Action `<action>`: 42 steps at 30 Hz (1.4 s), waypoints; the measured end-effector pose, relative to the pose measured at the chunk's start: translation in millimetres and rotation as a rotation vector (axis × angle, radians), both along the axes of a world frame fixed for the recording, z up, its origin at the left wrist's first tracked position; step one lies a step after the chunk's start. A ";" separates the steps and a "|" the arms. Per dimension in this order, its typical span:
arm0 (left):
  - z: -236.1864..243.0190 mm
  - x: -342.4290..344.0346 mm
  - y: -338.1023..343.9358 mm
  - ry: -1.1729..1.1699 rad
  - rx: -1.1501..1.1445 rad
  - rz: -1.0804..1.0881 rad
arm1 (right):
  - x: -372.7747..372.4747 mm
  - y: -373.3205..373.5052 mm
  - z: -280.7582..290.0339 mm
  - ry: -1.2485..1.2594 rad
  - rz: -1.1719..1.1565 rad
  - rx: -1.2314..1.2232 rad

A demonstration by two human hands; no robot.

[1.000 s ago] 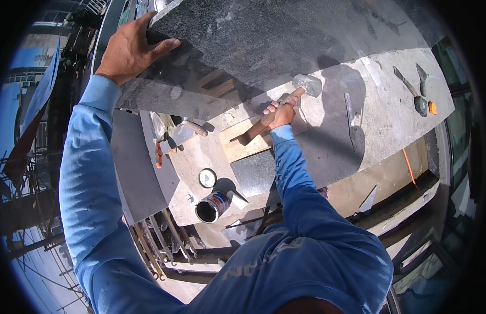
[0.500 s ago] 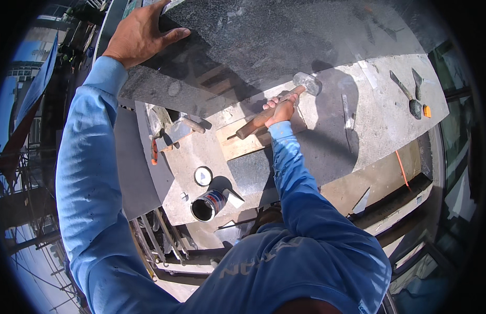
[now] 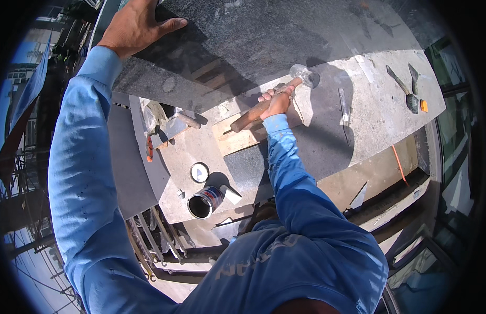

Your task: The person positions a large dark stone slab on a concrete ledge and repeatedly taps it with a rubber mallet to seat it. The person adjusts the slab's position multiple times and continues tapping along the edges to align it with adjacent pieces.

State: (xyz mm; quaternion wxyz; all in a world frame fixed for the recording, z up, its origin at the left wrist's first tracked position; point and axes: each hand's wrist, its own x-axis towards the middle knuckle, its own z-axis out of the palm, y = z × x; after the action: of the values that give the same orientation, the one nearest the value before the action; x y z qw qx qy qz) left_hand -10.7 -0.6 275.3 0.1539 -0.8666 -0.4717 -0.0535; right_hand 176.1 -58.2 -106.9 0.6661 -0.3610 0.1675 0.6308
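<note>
My right hand (image 3: 277, 102) is wrapped round the wooden handle of a club hammer (image 3: 245, 120). The hammer's dusty metal head points up and right, close to the lower edge of a large dark grey stone slab (image 3: 243, 44). At the slab's upper left edge is my left hand (image 3: 130, 30), its thumb against the face and its fingers partly cut off by the picture's top. Below the hammer handle lie pale wooden pieces (image 3: 235, 142), beside a small grey slab piece (image 3: 248, 166) on the light worktop.
An open can (image 3: 214, 197) lies tipped near a round white lid (image 3: 199, 172). On the left are an orange-handled tool (image 3: 150, 150) and a wooden-handled tool (image 3: 188, 120). Spatulas (image 3: 402, 83) rest at the right, near a pale strip (image 3: 344, 107). Metal bars (image 3: 158, 235) stand below.
The whole view has shifted slightly, so everything sits a little further up and left. Both hands keep their hold, and the hammer stays near the slab's lower edge.
</note>
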 end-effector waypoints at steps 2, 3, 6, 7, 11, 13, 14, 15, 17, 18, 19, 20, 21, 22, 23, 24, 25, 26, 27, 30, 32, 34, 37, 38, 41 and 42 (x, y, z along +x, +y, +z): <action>2.8 -1.3 -7.4 0.007 0.000 0.006 | 29.9 -22.9 3.7 -0.104 0.018 0.044; 1.5 0.4 -6.0 0.003 0.003 -0.013 | 47.9 -35.4 -0.8 -0.133 -0.052 0.107; 5.8 3.6 -9.4 0.029 0.017 -0.030 | 59.1 -52.8 -12.6 -0.024 -0.403 0.168; 7.6 6.0 -8.4 0.038 0.024 -0.039 | 52.9 -52.5 -32.1 0.066 -0.475 0.184; 17.8 15.3 -5.3 0.020 0.016 -0.086 | -51.7 3.2 6.0 0.103 0.108 -0.033; -0.8 11.0 -5.3 -0.018 -0.016 -0.075 | -63.2 7.7 -8.7 0.247 0.002 -0.055; -2.5 8.8 -3.4 -0.028 0.008 -0.060 | -42.8 -3.4 7.6 0.249 -0.037 -0.057; -0.8 10.2 -3.9 -0.036 0.027 -0.044 | -21.4 -9.6 5.0 0.137 -0.002 -0.040; -2.7 3.1 -6.2 -0.033 -0.023 -0.044 | 10.7 -37.2 1.3 -0.043 0.000 -0.002; 0.5 0.4 -3.3 -0.031 -0.032 -0.047 | 24.5 -44.3 8.6 -0.109 -0.043 0.052; 4.0 0.0 -6.7 0.007 -0.016 -0.032 | 36.3 -54.0 4.2 -0.087 -0.163 0.125; 7.5 2.1 -11.0 0.045 -0.004 -0.017 | 45.0 -59.2 -0.4 -0.063 -0.282 0.193; 10.6 4.5 -10.0 0.081 0.014 -0.017 | 46.2 -56.7 -16.6 0.067 -0.363 0.285; 6.6 -1.8 -1.5 0.088 0.017 -0.015 | 41.4 -52.2 -46.1 0.198 -0.447 0.383; -0.5 -17.3 5.3 0.109 0.024 0.013 | 6.8 -40.0 -26.0 0.180 -0.453 0.231; -5.7 -24.5 12.2 0.114 0.026 0.021 | -21.4 -29.0 -4.1 0.146 -0.465 0.071; -11.1 -17.4 24.1 0.030 -0.142 0.104 | -39.4 -16.1 13.6 0.093 -0.499 -0.089; -15.7 -14.9 28.5 0.043 -0.063 0.067 | -82.1 3.8 19.9 0.116 -0.049 -0.232; -19.8 -13.7 34.8 0.054 0.016 0.027 | -85.4 17.5 6.2 0.149 -0.111 -0.178; -16.3 -22.7 21.7 0.120 0.083 0.058 | -59.9 -0.6 -16.5 0.382 -0.039 0.073; -21.7 -35.1 19.6 0.111 0.072 0.080 | -30.6 -18.1 9.0 0.104 0.017 0.003; -4.2 -8.6 -6.1 -0.027 0.036 -0.045 | -5.3 -29.0 15.1 0.057 -0.175 0.030; -4.4 -3.0 2.6 0.019 0.051 -0.001 | -5.0 -25.7 16.0 0.116 -0.422 0.097; -0.9 -2.4 2.0 0.046 0.058 0.015 | -25.2 -12.0 20.6 0.078 -0.404 -0.094; -3.0 -5.6 1.7 0.084 0.044 0.082 | -81.7 -0.4 48.4 0.185 -0.141 -0.043; -6.5 -5.0 1.6 0.097 0.030 0.116 | -82.3 -7.9 46.5 0.120 -0.121 -0.029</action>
State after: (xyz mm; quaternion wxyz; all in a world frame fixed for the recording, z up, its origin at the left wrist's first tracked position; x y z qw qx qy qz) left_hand -15.7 1.0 268.8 0.1925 -0.8370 -0.5122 -0.0096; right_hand 93.8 -66.1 -60.4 0.6865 -0.3215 0.2378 0.6073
